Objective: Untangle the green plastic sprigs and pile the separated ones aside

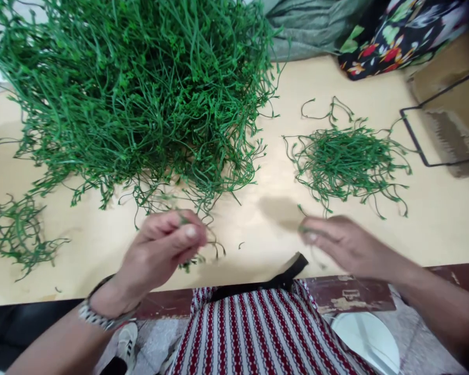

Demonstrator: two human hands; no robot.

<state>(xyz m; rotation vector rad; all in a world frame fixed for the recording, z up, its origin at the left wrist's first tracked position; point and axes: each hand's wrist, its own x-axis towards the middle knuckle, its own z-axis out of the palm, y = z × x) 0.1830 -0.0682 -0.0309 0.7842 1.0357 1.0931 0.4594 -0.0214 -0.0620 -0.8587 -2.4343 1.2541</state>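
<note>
Thin green stems, probably plastic plant pieces, lie in a big tangled heap across the back and left of the table. My left hand is closed in front of this heap, thumb pressed on the fingers, with green stems showing below it. To the right, my right hand is blurred, its thumb and fingers pinching a thin green stem. Just beyond my right hand lies a smaller pile of stems. Another small pile rests at the far left. Stem ends inside both hands are hidden.
The pale tabletop has a reddish-brown front edge. Black wire frames stand at the right and far left. A cardboard box and dark floral cloth are at the back right. Below the table is a white round lid-like object.
</note>
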